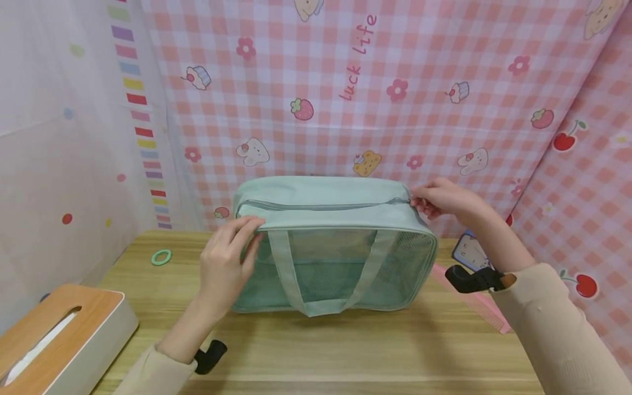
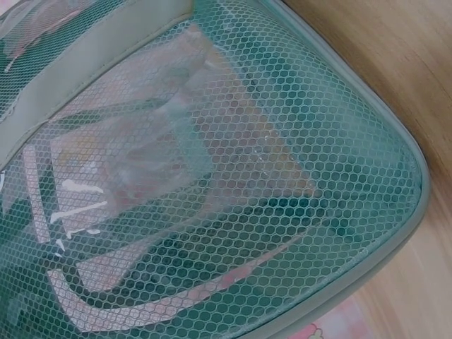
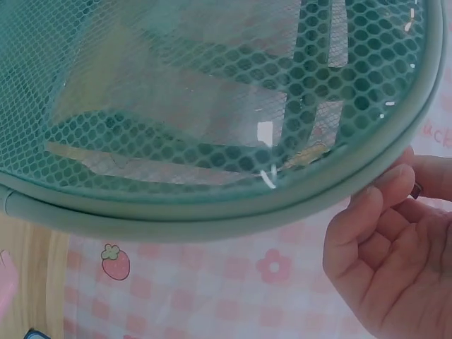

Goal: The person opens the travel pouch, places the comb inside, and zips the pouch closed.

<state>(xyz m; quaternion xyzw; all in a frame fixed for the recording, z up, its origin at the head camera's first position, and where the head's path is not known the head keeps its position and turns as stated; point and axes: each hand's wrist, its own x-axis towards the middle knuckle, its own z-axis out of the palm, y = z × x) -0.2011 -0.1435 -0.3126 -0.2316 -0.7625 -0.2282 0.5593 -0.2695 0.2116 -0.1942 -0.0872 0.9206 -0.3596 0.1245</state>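
I find left grip (image 1: 227, 260) pinching the bag (image 1: 326, 247) at ten o'clock, right grip (image 1: 441, 198) pinching the zip (image 1: 326, 207) at two; zip looks mostly closed, little left.

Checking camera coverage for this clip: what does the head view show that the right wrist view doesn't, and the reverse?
Only the head view: the left hand, tissue box and green ring. Only the right wrist view: the palm of the right hand and honeycomb holes in the mesh. Both: the bag, the checked cloth and the right hand.
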